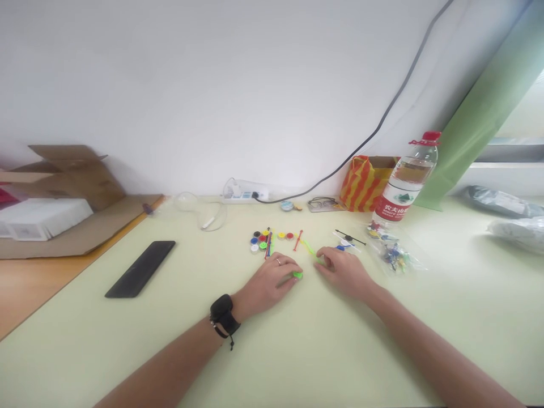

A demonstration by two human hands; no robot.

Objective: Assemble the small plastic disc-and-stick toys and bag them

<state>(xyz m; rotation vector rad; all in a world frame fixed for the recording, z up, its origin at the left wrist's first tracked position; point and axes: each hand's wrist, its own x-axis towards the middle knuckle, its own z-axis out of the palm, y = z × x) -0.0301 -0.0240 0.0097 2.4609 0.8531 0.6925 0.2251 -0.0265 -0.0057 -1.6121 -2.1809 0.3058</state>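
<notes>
My left hand rests on the pale green table, fingers curled around a small green round piece at its fingertips. It wears a ring, and a black watch sits on the wrist. My right hand lies beside it with fingers bent, touching the near end of a thin green stick. Just beyond both hands lie several small coloured discs and a red stick.
A water bottle stands at the right behind a clear bag of small parts. A black phone lies to the left. A power strip, glasses, a striped bag and cardboard line the back.
</notes>
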